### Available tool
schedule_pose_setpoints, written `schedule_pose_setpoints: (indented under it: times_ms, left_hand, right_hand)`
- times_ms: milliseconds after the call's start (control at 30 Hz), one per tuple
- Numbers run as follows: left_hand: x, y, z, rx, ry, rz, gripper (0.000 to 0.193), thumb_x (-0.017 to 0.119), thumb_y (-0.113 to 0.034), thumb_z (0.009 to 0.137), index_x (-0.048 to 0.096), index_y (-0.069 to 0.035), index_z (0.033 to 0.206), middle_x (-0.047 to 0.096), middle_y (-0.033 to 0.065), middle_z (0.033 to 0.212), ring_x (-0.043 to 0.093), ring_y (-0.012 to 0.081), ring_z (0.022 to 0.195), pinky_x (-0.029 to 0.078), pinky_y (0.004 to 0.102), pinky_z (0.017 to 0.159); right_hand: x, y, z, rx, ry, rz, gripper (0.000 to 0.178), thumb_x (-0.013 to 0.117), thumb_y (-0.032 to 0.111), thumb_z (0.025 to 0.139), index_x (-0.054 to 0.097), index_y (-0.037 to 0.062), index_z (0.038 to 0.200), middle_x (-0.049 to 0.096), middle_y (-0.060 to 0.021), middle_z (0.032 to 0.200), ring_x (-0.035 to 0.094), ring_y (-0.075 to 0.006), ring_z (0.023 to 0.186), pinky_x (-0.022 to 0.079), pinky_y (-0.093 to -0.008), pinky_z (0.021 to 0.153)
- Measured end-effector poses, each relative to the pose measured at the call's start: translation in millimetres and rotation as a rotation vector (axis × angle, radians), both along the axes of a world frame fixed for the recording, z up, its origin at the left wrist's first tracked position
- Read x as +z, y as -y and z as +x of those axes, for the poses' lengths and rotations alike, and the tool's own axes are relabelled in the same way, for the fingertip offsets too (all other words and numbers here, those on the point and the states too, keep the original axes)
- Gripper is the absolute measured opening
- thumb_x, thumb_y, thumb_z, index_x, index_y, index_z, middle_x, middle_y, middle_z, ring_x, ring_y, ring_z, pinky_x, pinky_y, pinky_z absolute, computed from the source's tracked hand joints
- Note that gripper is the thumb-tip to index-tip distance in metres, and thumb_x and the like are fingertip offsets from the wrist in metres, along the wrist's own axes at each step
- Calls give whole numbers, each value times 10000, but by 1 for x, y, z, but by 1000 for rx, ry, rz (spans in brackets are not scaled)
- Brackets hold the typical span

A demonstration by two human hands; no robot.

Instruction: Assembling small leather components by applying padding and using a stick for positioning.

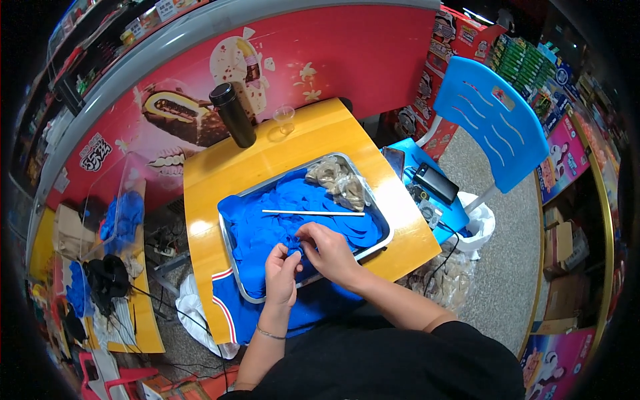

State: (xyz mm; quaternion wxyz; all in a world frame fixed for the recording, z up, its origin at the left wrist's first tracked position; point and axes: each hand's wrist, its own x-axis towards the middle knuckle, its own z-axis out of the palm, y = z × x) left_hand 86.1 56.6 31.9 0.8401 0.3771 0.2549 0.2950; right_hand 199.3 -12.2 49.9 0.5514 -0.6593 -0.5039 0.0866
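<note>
A metal tray [381, 217] on the yellow table holds a heap of thin blue fabric pieces [257, 243]. Over its near side, my left hand [283, 273] and my right hand [327, 252] meet, fingertips pinched on a small gathered blue fabric piece [292, 244]. The fingers partly cover that piece. Beyond them, a thin white stick [313, 213] lies across the heap. Clear plastic bags with beige contents [337, 182] sit in the tray's far right corner. Blue cloth with red-and-white trim [230, 307] hangs at the table's near edge.
A black tumbler [233, 117] and a clear cup [284, 117] stand at the back of the table [320, 123]. To the right, a blue chair [490, 113] carries a black box-like device [435, 183] and a cable. A second table with blue fabric [122, 217] is at left.
</note>
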Motion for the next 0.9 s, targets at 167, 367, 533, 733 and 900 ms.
schedule_pose_setpoints:
  times_ms: [167,367,533,733,900]
  left_hand:
    - [-1,-2,1,396,-429,912,214,582,43,761,511,-37,947,534,45,765,508,121,617,416,241,565]
    - [9,-12,0,312,-527,1395,123,588,13,777,546,11,892,542,64,844,523,146,762,445,272,656]
    - [-10,-16,-3,15,-181,524,58,563,-32,844,542,11,877,488,32,981,480,94,801,400,209,738]
    - [4,-10,-3,-54,84,159,56,539,-42,869,534,-56,923,487,-18,919,433,39,799,361,180,706]
    - [10,-13,-1,-103,107,124,111,536,-30,858,501,-59,959,484,-32,841,430,31,758,348,175,688]
  right_hand:
    - [5,2,0,162,-344,-142,166,594,-2,779,519,0,927,591,-119,811,615,-215,715,491,-296,636]
    - [5,-2,-1,42,-131,-10,151,577,-17,780,523,7,919,581,-116,808,606,-213,717,487,-299,649]
    - [1,-9,2,-93,259,124,182,581,-59,733,545,9,897,586,-129,810,597,-282,732,492,-342,642]
    - [6,-11,3,-96,305,140,205,589,-62,711,544,15,896,584,-133,800,594,-291,740,490,-354,641]
    - [13,-6,3,-25,190,73,217,594,-83,726,535,17,909,583,-119,785,604,-254,710,490,-313,606]
